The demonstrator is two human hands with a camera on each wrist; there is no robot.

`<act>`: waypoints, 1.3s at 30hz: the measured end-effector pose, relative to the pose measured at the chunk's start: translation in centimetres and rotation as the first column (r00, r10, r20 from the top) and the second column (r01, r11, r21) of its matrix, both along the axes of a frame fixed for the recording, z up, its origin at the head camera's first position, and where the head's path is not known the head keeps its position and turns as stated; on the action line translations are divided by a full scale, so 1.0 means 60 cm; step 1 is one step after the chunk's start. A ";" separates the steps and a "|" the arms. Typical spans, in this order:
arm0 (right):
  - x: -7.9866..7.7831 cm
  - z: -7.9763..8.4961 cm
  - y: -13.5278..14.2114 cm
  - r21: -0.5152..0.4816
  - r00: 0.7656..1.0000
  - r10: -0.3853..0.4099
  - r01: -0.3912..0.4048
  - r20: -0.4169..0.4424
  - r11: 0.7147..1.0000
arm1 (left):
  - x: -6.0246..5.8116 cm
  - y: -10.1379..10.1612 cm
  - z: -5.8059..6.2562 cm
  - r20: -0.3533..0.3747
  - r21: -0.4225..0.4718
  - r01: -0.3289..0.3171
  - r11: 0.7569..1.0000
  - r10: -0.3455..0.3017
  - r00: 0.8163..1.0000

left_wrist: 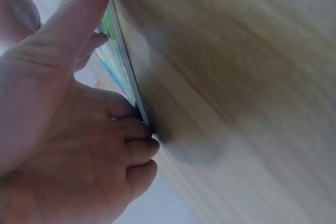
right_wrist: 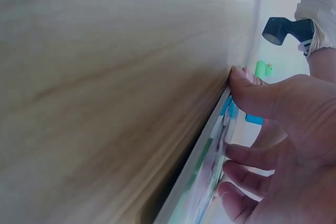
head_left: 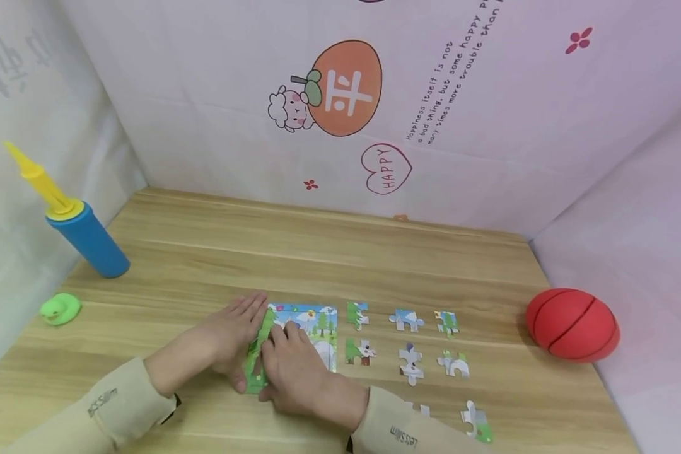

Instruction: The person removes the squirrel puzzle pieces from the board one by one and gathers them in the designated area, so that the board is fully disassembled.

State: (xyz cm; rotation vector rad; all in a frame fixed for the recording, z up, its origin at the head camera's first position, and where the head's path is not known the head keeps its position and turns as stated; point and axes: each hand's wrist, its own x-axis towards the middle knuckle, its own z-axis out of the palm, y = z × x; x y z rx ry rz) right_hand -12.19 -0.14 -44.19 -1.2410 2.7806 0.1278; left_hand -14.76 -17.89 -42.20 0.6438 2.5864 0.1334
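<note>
A puzzle board (head_left: 327, 331) printed with a bright green and blue scene lies flat on the wooden table. My left hand (head_left: 221, 337) rests along its left edge, fingers by the far corner and thumb by the near one. Over the board's left part, my right hand (head_left: 296, 369) presses down with bent fingers (right_wrist: 247, 177). Its thumb touches the near edge. What lies under the right palm is hidden, and no loose piece shows between its fingertips. Right of the board, several jigsaw pieces lie apart, among them a dog-face piece (head_left: 360, 352) and a sky piece (head_left: 406, 320).
On the far left stands a blue and yellow hand pump (head_left: 93, 243), with a green rubber duck (head_left: 60, 309) nearer me. A red ball (head_left: 572, 325) sits at the table's right edge. My right forearm partly covers one puzzle piece (head_left: 424, 410). Printed cloth walls surround the table.
</note>
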 end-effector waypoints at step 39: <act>0.017 0.017 0.250 -0.399 0.867 -0.088 0.313 0.491 0.862 | -0.001 -0.004 -0.011 -0.028 0.039 0.006 0.999 -0.005 1.000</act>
